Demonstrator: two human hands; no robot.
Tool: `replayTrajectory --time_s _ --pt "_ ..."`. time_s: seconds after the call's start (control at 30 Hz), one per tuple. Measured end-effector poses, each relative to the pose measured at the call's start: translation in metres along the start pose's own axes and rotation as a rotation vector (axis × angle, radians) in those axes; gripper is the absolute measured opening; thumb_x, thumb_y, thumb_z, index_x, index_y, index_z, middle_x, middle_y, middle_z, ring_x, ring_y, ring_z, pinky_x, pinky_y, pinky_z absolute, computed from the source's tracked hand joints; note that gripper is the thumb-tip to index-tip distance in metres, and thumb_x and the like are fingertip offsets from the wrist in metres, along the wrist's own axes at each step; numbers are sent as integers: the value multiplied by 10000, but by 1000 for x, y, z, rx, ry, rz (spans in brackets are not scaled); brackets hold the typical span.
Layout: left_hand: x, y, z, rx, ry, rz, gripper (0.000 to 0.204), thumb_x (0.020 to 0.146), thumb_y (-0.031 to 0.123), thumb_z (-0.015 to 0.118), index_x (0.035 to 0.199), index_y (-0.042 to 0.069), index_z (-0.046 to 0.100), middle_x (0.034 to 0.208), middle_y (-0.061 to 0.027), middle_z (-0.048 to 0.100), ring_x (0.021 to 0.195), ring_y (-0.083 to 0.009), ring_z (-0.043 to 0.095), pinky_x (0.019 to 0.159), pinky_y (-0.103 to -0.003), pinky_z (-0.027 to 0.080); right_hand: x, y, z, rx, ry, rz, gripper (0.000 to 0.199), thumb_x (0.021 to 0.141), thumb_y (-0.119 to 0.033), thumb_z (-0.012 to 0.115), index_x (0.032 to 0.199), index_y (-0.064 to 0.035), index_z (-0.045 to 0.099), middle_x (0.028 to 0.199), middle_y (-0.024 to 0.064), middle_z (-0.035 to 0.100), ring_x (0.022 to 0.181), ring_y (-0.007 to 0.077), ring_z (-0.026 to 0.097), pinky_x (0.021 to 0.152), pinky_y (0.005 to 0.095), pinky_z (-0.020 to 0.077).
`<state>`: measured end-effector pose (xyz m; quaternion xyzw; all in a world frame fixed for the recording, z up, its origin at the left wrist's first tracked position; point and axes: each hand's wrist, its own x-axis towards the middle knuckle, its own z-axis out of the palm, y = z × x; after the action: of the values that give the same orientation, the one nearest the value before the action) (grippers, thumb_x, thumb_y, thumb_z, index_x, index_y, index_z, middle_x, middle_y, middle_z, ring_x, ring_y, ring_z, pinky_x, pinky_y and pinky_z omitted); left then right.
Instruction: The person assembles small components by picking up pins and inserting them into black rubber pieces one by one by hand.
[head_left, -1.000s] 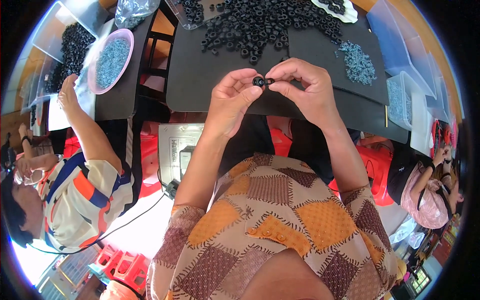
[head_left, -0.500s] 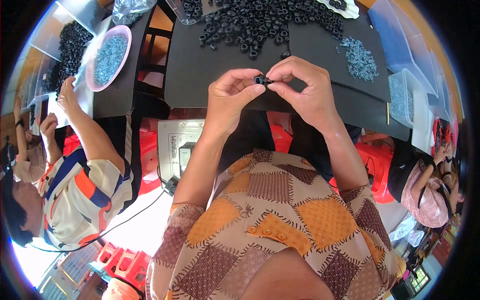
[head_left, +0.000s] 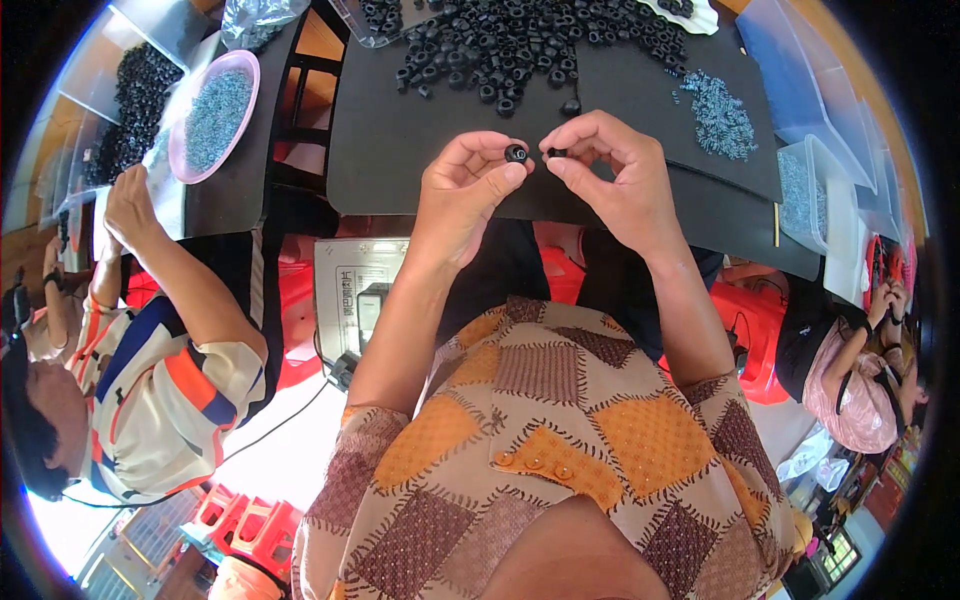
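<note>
My left hand (head_left: 452, 200) pinches a small round black ring-like part (head_left: 516, 153) between thumb and fingertips, its pale-edged opening facing the other hand. Across a small gap, my right hand (head_left: 628, 190) holds a smaller dark piece (head_left: 556, 153) by thumb and forefinger; its exact kind is too small to make out. Both hands are raised over the near edge of the black table (head_left: 380, 165). Just beyond them spreads a heap of black ring-like parts (head_left: 500, 55), with one loose black part (head_left: 571, 107) close to my right fingers.
Small clear bluish pieces (head_left: 722, 118) lie on a black board at right, near clear plastic bins (head_left: 800, 190). On the left table are a pink-rimmed bowl (head_left: 257, 85) of similar pieces and black parts in a bin. Co-workers (head_left: 170, 390) sit on both sides.
My hands have drawn slightly apart, separating the black part from the smaller piece. The round part has turned to show its opening. At left, the co-worker's hands have come together.
</note>
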<state>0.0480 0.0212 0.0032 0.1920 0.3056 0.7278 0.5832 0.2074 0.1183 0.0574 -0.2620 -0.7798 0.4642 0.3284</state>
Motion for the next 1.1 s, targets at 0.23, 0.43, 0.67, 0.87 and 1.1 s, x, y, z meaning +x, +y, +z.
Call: replayTrajectory --time_s 0.23,0.43,0.67,0.87,1.1 --pt "-1 0 2 132 9 29 268 840 -82 706 1077 14 624 1084 -96 677 973 -151 655 904 -292 540 -3 3 -3 191 -8 69 128 832 -26 739 936 -16 667 813 4 666 752 53 627 664 214 486" --pt "0 -3 1 149 -15 61 257 832 -85 713 1062 5 642 1078 -86 678 945 -116 638 871 -263 528 -6 7 5 368 16 -2 115 872 45 672 975 6 640 875 35 659 845 103 674 761 228 543" --pt "-3 1 5 162 5 66 257 849 -64 705 1093 -3 651 1067 -84 683 972 -121 634 892 -268 517 -12 5 1 456 -35 159 96 906 33 643 1000 36 632 939 66 685 920 150 704 812 249 561" --pt "-4 0 6 188 -1 68 239 860 -55 698 1091 -10 659 1051 -85 688 970 -130 640 901 -277 518 -12 7 2 386 -21 191 84 898 4 668 980 19 656 893 58 711 857 117 696 765 228 553" --pt "-4 1 8 292 -23 127 223 858 -66 698 1075 -20 671 1022 -76 696 935 -122 647 862 -261 529 -14 9 5 330 18 152 67 878 -6 699 944 9 699 856 56 729 822 89 688 719 220 544"
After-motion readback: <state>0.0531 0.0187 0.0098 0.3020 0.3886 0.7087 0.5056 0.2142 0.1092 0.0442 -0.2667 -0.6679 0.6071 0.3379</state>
